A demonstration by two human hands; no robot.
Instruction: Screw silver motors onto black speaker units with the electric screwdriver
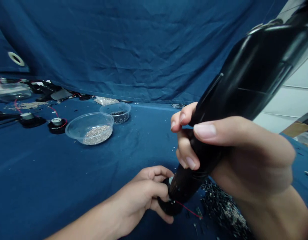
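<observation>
My right hand (pixel 244 150) is wrapped round a large black electric screwdriver (pixel 254 73), which slants from the upper right down to the lower middle. My left hand (pixel 148 193) grips a small round black part (pixel 170 208) low in the view, its fingers around the edge. The lower end of the screwdriver meets this part and hides most of it. A bit of grey shows on the part, and a thin red wire (pixel 189 210) runs from it to the right.
Beside the right wrist lies a pile of small dark screws (pixel 224 206). Two clear plastic bowls, one with silvery bits (pixel 97 135) and one with dark bits (pixel 118 116), stand further back. Similar black parts with red wires (pixel 57 125) lie left. A blue cloth (pixel 118 50) hangs behind.
</observation>
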